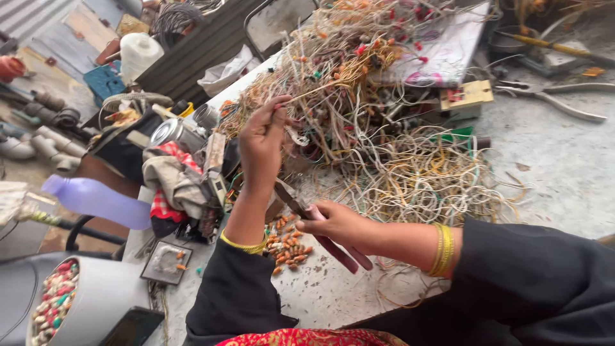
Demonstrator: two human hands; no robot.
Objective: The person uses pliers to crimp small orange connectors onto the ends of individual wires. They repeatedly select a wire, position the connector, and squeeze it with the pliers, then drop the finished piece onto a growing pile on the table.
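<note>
Right grip (339, 224) clenched on pliers (320, 234), nose up-left; left (262, 144) pinching wire (320, 86).

— What can be counted?
— Two hands are seen, left (262, 144) and right (339, 224); one pair of cutters (320, 224) is held. One purple bottle (96, 200) and one white jug (139, 54) are counted.
— The wires (384, 128)?
— Too tangled to be counted.

L. hand (261, 142) raised, pinching a wire (318, 89) from the tangled wire pile (384, 128). R. hand (339, 224) holds cutters (320, 227) w/ maroon handles above small cut pieces (288, 247) on the desk (564, 160).
</note>
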